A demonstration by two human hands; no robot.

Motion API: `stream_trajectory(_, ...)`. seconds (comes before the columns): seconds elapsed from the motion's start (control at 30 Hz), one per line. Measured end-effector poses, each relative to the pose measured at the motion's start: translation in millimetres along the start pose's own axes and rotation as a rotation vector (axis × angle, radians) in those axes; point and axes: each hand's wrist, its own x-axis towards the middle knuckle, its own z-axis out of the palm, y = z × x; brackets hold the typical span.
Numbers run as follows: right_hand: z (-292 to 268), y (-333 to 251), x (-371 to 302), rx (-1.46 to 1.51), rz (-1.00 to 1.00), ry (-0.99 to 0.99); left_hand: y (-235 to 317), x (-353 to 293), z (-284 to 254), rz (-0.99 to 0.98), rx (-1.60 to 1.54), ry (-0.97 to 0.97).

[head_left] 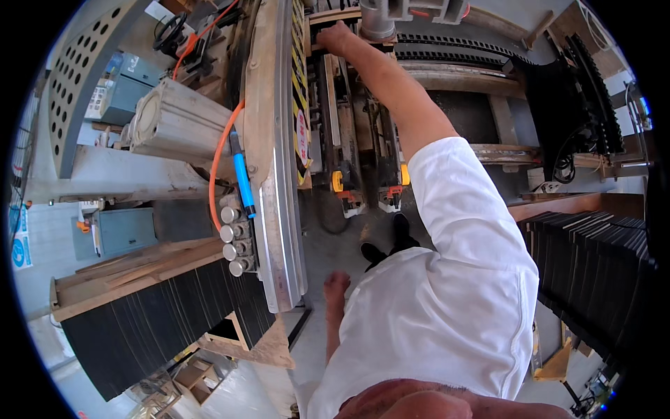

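Observation:
My right arm stretches far forward over the machine. At its end my right hand (335,38) is closed at a dark bar by the wooden crosspiece (343,15), left of a grey metal cylinder (377,24). What its fingers grip, if anything, is too small to make out. Below that hand run two long rails (335,115) with yellow and orange end pieces (338,181). My left hand (337,283) hangs low at my side with its fingers curled in, and nothing shows in it. It is nearest to the long metal beam (279,258), apart from it.
Black-and-yellow striped tape (299,84) runs along the beam. A blue pen-shaped tool (243,183) and an orange hose (215,167) lie left of it. Stacks of black panels (146,325) stand lower left and black panels (586,258) at right. A black cable chain (593,98) hangs at far right.

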Motion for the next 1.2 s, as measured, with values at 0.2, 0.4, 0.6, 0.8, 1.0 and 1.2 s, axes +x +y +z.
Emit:
stream_trajectory(0.2,6.6,-7.9,-7.7,-0.223,-0.029,0.144,-23.6,15.2,-32.9,0.017,-0.197,-0.036)
stream_trajectory(0.4,-9.8,-3.1,-28.9,-0.253,-0.020,0.195,-30.5,4.5,-33.9,-0.098,-0.171,0.084)
stream_trajectory(0.6,-18.5,4.2,-24.5,-0.185,-0.071,0.093,-31.8,-3.7,-14.2,-0.073,-0.220,0.157)
stream_trajectory(0.8,-66.3,5.8,-6.5,-0.137,-0.200,-0.207,-55.5,6.5,3.2,-0.081,-0.226,0.173)
stream_trajectory(1.0,-49.9,51.4,0.0,-0.134,-0.316,-0.198,-66.7,18.0,14.5,-0.012,-0.123,0.203)
stream_trajectory(1.2,-31.8,14.6,-8.9,-0.201,-0.216,-0.130,-58.4,-0.4,34.0,-0.066,-0.155,0.302)
